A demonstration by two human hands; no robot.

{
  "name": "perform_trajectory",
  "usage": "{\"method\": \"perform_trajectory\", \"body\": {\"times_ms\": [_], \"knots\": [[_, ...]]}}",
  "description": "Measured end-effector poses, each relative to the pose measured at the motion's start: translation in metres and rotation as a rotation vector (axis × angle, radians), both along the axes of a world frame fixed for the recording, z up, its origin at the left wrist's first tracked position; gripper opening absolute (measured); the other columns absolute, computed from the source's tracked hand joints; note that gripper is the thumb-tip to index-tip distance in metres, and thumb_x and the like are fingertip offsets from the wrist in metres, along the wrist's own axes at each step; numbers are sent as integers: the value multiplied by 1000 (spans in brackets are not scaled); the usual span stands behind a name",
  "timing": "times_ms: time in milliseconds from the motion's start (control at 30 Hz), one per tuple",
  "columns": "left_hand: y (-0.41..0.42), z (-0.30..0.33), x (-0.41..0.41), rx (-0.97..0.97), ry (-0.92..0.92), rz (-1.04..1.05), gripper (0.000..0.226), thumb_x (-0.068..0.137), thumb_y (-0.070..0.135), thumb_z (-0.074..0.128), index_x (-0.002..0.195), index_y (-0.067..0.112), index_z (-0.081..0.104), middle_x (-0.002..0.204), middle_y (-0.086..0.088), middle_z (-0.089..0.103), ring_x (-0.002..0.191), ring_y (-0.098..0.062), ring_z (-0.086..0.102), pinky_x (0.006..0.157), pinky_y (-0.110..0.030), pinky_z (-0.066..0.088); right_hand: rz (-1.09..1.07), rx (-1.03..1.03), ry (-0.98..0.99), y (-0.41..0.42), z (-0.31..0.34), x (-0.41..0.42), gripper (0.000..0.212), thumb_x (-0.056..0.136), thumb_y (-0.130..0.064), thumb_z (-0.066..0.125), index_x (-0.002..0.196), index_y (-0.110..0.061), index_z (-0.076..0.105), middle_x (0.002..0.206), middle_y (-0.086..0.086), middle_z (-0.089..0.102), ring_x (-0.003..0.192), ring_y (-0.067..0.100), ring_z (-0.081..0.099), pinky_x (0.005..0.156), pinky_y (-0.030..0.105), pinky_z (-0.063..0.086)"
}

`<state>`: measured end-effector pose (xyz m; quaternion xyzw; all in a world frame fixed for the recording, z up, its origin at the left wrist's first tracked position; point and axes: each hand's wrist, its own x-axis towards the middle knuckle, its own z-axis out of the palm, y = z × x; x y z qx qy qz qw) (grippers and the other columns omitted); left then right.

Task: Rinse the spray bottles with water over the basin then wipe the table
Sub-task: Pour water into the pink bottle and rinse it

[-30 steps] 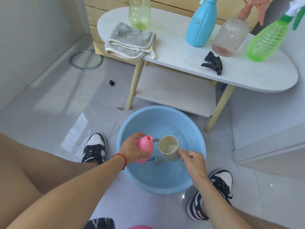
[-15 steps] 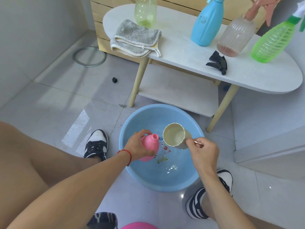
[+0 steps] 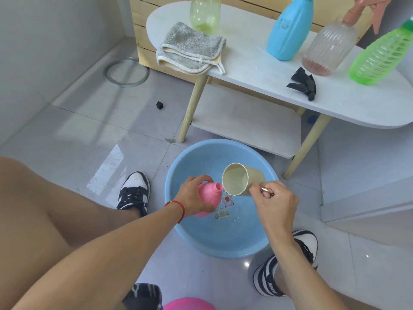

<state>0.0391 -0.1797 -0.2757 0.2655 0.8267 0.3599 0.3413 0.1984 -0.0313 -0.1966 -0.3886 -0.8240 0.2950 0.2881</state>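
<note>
My left hand (image 3: pixel 192 195) grips a pink bottle (image 3: pixel 209 199) with no spray head, its open neck pointing right, over the blue basin (image 3: pixel 178 175) on the floor. My right hand (image 3: pixel 273 203) holds a cream cup (image 3: pixel 242 182) by its metal handle, tipped with its mouth toward the bottle's neck. On the white table (image 3: pixel 257 70) stand a yellow-green bottle (image 3: pixel 204 13), a blue spray bottle (image 3: pixel 289 30), a clear ribbed bottle (image 3: pixel 328 48) and a green spray bottle (image 3: pixel 380 54). A grey cloth (image 3: pixel 190 49) lies folded at the table's left end.
A black spray head (image 3: pixel 302 82) lies on the table near its front edge. My shoes (image 3: pixel 134 191) flank the basin on the tiled floor. A round floor drain (image 3: pixel 126 72) and a small black piece (image 3: pixel 159 105) lie to the left. Something pink (image 3: pixel 188 304) shows at the bottom edge.
The cup has risen and tipped further toward the pink bottle's neck. Both hands have shifted slightly up over the basin.
</note>
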Motion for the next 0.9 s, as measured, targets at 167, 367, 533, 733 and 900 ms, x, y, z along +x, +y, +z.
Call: {"method": "perform_trajectory", "body": {"times_ms": [167, 367, 533, 733, 900], "knots": [[1, -1, 2, -8, 21, -16, 74, 54, 46, 88, 119, 50, 53, 118, 8, 50, 113, -21, 53, 90, -40, 55, 16, 43, 2, -1, 4, -1, 49, 78, -4, 75, 52, -12, 34, 52, -4, 46, 63, 25, 54, 59, 30, 38], [2, 0, 2, -14, 5, -17, 76, 51, 50, 86, 119, 50, 53, 118, 8, 49, 114, -20, 53, 90, -38, 54, 24, 82, 5, -1, 6, 1, 44, 77, -1, 75, 52, -9, 39, 54, -3, 49, 66, 27, 58, 59, 31, 41], [2, 0, 2, -28, 0, -22, 77, 51, 48, 88, 120, 50, 53, 118, 8, 50, 114, -21, 52, 91, -42, 55, 32, 140, 1, 0, 6, 1, 38, 77, -1, 76, 55, -7, 45, 60, 0, 52, 68, 27, 55, 61, 32, 42], [3, 1, 4, -30, -1, -24, 76, 49, 51, 85, 118, 52, 54, 118, 8, 50, 114, -21, 53, 91, -41, 55, 32, 209, -16, 3, 4, 2, 37, 76, 0, 77, 56, -6, 47, 64, 4, 57, 71, 27, 55, 61, 34, 42], [2, 0, 4, -41, -10, -33, 76, 49, 52, 84, 118, 53, 53, 119, 8, 50, 116, -21, 52, 93, -44, 55, 45, 246, -9, 4, 4, 3, 38, 76, 0, 77, 56, -7, 47, 64, 4, 57, 72, 27, 55, 64, 34, 44]]}}
